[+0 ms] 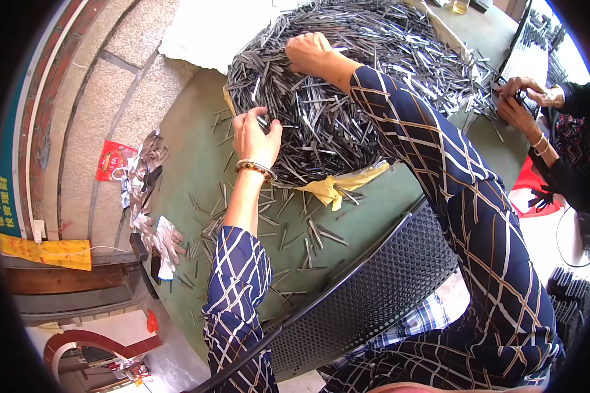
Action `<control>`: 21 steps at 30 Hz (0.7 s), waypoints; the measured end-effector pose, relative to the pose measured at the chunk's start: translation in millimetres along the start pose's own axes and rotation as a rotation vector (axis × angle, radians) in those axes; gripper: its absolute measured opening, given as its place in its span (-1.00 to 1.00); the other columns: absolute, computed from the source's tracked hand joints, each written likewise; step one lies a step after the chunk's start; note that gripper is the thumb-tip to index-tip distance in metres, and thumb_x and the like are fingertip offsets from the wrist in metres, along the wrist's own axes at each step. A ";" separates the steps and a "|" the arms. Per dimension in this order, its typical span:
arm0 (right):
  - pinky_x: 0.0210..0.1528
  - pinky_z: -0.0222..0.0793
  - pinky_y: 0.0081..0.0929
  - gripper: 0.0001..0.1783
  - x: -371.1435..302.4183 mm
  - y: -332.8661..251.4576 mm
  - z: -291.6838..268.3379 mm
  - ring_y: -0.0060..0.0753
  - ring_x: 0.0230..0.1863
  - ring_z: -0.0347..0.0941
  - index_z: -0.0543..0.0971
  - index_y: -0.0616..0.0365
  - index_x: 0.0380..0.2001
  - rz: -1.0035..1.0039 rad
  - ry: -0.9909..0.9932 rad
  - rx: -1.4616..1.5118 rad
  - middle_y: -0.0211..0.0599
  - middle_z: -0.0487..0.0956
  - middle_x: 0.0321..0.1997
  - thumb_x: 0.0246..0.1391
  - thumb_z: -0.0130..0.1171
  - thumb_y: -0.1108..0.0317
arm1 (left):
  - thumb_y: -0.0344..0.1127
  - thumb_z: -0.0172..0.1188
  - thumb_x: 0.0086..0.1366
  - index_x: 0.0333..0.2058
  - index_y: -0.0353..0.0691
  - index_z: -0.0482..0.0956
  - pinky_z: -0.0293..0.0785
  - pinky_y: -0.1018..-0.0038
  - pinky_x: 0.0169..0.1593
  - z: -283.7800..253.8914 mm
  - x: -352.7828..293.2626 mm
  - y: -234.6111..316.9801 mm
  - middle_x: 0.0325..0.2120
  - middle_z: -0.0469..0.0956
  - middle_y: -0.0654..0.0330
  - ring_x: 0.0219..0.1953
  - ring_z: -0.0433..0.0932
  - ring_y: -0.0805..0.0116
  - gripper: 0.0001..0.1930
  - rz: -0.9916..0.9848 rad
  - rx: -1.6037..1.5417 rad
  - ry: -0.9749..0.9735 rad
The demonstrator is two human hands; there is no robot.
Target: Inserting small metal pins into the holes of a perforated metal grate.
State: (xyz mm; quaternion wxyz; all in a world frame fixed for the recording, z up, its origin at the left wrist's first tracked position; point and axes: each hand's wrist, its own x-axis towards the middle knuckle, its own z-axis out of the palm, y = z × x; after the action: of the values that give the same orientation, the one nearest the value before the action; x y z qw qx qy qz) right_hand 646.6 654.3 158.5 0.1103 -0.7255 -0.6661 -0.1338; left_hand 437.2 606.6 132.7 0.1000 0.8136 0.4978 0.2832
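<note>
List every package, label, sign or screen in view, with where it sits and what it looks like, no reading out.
Red plastic bag: on the table's left edge, beside a heap of gloves; crumpled, red with pale print.
Yellow banner: lower left, draped over a wooden ledge; long strip, yellow with red marks.
Blue-green sign: far left wall; tall narrow strip with yellow characters.
Screens: none visible.

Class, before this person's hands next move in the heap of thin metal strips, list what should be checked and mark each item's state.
1. Left hand on the edge of the heap of thin grey metal strips: ok.
2. Right hand on top of the heap: ok.
3. Grip of either hand: cannot tell.
4. Loose strips scattered over the green table: not ok.
5. Co-worker's hands apart from the person's: ok.
</note>
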 end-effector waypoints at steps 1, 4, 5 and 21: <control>-0.30 0.38 -0.38 -0.64 -1.5 -1.4 -1.0 -0.32 -0.23 0.52 0.59 0.11 -0.35 -0.011 0.015 0.014 -0.32 0.58 -0.34 -0.23 0.29 0.13 | -0.19 0.20 -0.04 -0.20 -0.11 0.47 0.32 0.27 -0.02 -1.1 0.5 1.7 -0.17 0.35 0.06 -0.11 0.39 0.11 -0.63 0.008 0.001 -0.002; -0.40 0.41 -0.40 -0.75 -7.3 -6.1 -2.7 -0.33 -0.30 0.55 0.58 0.12 -0.38 -0.066 -0.011 0.024 -0.31 0.59 -0.36 -0.14 0.20 0.22 | -0.19 0.20 -0.04 -0.20 -0.11 0.46 0.31 0.27 0.00 -2.2 2.7 8.6 -0.17 0.35 0.06 -0.09 0.38 0.12 -0.63 0.020 -0.019 -0.014; -0.41 0.41 -0.39 -0.77 -8.4 -8.7 -5.0 -0.33 -0.32 0.55 0.58 0.12 -0.37 -0.071 -0.036 0.012 -0.30 0.59 -0.35 -0.12 0.17 0.25 | -0.20 0.20 -0.04 -0.20 -0.12 0.46 0.31 0.27 0.00 -2.0 3.6 11.6 -0.17 0.35 0.06 -0.08 0.37 0.12 -0.63 0.022 -0.038 -0.024; -0.29 0.41 -0.20 -0.54 -52.0 20.9 -51.7 0.02 -0.37 0.50 0.43 0.29 -0.42 -0.039 0.080 0.300 0.01 0.53 -0.49 -0.06 0.12 0.01 | -0.13 0.27 0.06 -0.31 -0.28 0.47 0.48 0.44 -0.25 -7.1 18.4 52.4 -0.41 0.50 0.13 -0.38 0.51 0.33 -0.64 -0.505 -1.446 -0.444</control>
State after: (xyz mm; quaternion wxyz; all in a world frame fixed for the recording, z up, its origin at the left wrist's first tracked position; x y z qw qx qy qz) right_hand 661.0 586.2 189.7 0.2412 -0.6817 -0.6878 -0.0637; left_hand 479.0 596.4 168.5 0.7610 0.4473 0.3284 0.3360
